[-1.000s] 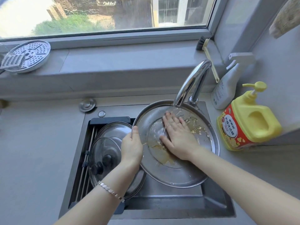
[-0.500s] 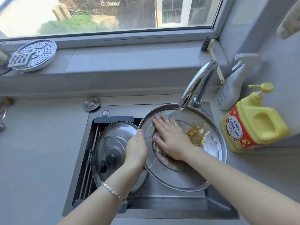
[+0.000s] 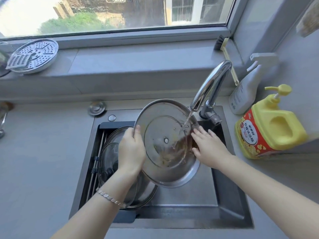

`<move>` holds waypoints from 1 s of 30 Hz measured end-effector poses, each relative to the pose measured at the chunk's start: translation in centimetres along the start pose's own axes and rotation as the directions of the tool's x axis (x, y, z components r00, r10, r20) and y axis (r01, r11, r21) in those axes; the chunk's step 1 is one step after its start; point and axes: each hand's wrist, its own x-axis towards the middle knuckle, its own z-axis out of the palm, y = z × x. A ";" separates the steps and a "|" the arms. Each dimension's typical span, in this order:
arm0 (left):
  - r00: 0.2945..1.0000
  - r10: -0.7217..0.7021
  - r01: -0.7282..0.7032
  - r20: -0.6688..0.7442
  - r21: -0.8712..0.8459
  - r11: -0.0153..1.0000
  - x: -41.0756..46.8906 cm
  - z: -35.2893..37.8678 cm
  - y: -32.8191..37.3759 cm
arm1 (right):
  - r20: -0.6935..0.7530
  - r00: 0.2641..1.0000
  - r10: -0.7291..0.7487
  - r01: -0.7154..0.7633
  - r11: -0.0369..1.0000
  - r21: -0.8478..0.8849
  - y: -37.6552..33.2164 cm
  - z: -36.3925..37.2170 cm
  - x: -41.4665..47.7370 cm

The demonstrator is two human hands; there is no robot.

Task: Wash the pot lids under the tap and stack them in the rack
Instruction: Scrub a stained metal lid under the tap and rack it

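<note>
A large steel pot lid [image 3: 162, 135] is held tilted over the sink [image 3: 229, 209], its inner side up, with brownish water pooling at its right. Water runs from the chrome tap [image 3: 209, 85] onto the lid's right part. My left hand [image 3: 132, 150] grips the lid's left rim. My right hand [image 3: 206, 146] lies with fingers spread on the lid's right edge, under the stream. Two glass lids [image 3: 110, 157] with dark knobs lie overlapped on the rack [image 3: 96, 161] at the sink's left, partly hidden by my left arm.
A yellow detergent jug [image 3: 269, 128] and a white spray bottle [image 3: 245, 90] stand right of the sink. A dish brush [image 3: 227, 56] leans in the window corner. A perforated steamer plate [image 3: 34, 55] rests on the sill at left. A round sink plug [image 3: 96, 107] lies behind the sink.
The steel lid has tilted and shifted left, so the stream now hits its right side. My right hand slid from the lid's middle to its right edge. The greasy residue has mostly washed down.
</note>
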 end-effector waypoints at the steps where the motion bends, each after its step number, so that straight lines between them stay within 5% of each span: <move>1: 0.999 0.048 -0.047 -0.019 0.038 0.998 0.1 -0.3 0.4 | 0.018 1.000 0.022 -0.022 1.000 0.002 0.5 0.3 -0.5; 6: 0.940 0.341 -0.314 -0.027 0.326 0.892 -0.5 -0.2 2.5 | 0.012 0.995 0.101 -0.101 0.995 0.005 1.0 1.4 -2.0; 10: 0.896 0.445 -0.411 0.000 0.383 0.827 -1.6 0.3 3.4 | -0.113 0.992 0.047 -0.039 0.996 0.076 -0.5 1.7 -2.7; 14: 0.981 0.190 -0.185 -0.037 0.103 0.977 -0.8 0.3 2.4 | -0.178 0.984 -0.005 0.070 0.929 0.362 -3.5 2.1 -3.0; 17: 0.999 0.018 -0.019 -0.047 -0.024 1.000 -1.1 0.3 1.7 | -0.147 0.988 0.051 0.021 0.892 0.451 -4.8 2.6 -2.0; 26: 0.994 -0.037 0.022 -0.105 -0.137 0.990 -1.1 1.2 2.4 | -0.364 0.861 0.355 -0.130 0.846 0.517 -5.7 -0.7 3.9; 28: 0.993 -0.079 0.065 -0.086 -0.152 0.986 -0.7 1.3 1.9 | -0.402 0.894 0.196 0.004 0.896 0.444 -5.8 -1.6 3.7; 30: 0.988 -0.141 0.129 -0.067 -0.158 0.979 -0.1 1.7 1.0 | -0.381 0.914 -0.139 0.275 0.903 0.331 -7.3 -1.5 2.4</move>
